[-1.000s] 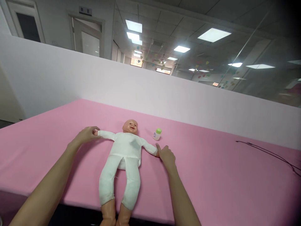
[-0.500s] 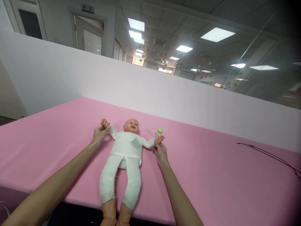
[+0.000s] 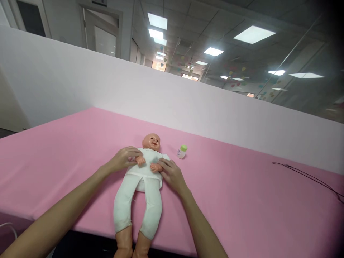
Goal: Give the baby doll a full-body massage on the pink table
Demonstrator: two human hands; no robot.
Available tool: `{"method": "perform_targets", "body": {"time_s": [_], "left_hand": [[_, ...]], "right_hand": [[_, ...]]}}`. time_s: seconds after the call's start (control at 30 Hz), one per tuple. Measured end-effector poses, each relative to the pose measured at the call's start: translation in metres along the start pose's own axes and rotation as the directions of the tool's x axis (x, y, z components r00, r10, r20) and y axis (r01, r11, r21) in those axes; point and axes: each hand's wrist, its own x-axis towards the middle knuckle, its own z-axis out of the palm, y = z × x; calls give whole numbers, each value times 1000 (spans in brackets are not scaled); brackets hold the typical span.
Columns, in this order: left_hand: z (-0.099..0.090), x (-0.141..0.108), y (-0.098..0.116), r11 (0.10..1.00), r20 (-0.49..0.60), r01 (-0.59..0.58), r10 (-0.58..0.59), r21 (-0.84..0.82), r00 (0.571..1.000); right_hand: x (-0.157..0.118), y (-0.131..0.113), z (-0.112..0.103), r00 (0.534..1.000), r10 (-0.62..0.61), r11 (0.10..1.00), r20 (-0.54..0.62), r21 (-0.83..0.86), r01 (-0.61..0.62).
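A baby doll (image 3: 142, 184) in a white top and trousers lies on its back, its head towards the wall and its feet over the near edge. My left hand (image 3: 125, 158) is closed round the doll's arm at the left of the picture, near the wrist. On the other side, my right hand (image 3: 171, 173) is closed on the doll's other forearm. Both doll hands rest over its chest, a little apart. A small bottle with a green cap (image 3: 182, 152) stands right of the doll's head, touched by neither hand.
The doll lies on a pink-covered table (image 3: 228, 193). A thin black cable (image 3: 309, 175) runs along the table's right side. Behind the table rises a low white wall (image 3: 172, 100) with glass above it. A white cord (image 3: 9, 225) shows at the lower left.
Both my hands have moved inward, bringing the doll's arms from spread out at its sides to folded over the chest. The bottle now shows in full. The view has tilted slightly down.
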Motion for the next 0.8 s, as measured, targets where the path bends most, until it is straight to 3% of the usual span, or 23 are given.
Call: {"method": "perform_targets", "body": {"time_s": [0.07,0.1,0.17,0.23,0.27,0.3,0.33,0.37,0.4,0.5,0.57,0.6,0.67,0.73,0.8], "left_hand": [[-1,1,-4,979,-198,127,-158,-159,968],[-1,1,-7,944,-304,184,-266,-273,915],[-1,3,-16,808,-447,255,-523,-532,725],[-1,3,-28,597,-429,262,-759,-758,489],[-1,3,-33,494,-380,249,-838,-833,392],[-2,3,-38,419,-333,236,-883,-876,331],[-3,3,-41,392,-314,235,-897,-890,311],[-4,2,-43,418,-329,244,-884,-875,333],[-6,2,-43,487,-372,259,-844,-834,387],[-9,3,-34,769,-465,262,-581,-583,668],[-8,3,-24,898,-395,200,-360,-391,845],[-6,3,-19,941,-319,154,-252,-302,913],[-2,2,-11,989,-148,42,-63,-144,987],[2,1,-6,998,-19,-53,53,-29,998],[4,1,-3,997,7,-75,75,18,997]], "right_hand": [[3,8,-2,965,190,968,-181,198,-153],[3,15,-3,906,324,914,-271,335,-227],[4,33,-6,711,609,722,-352,618,-312],[1,52,-8,514,810,486,-281,813,-320],[0,61,-9,446,867,384,-222,869,-314],[-1,67,-10,402,900,307,-168,900,-309],[-2,70,-11,393,910,265,-133,915,-303],[-2,70,-11,415,902,260,-120,918,-298],[-1,67,-12,465,876,289,-129,912,-292],[3,44,-13,664,717,491,-212,830,-264],[5,25,-13,799,557,648,-224,719,-250],[5,17,-12,869,456,725,-191,647,-238],[3,5,-10,971,235,856,-49,483,-183],[0,-1,-7,992,93,929,89,350,-119],[-1,-1,-4,989,75,939,128,324,-113]]}}
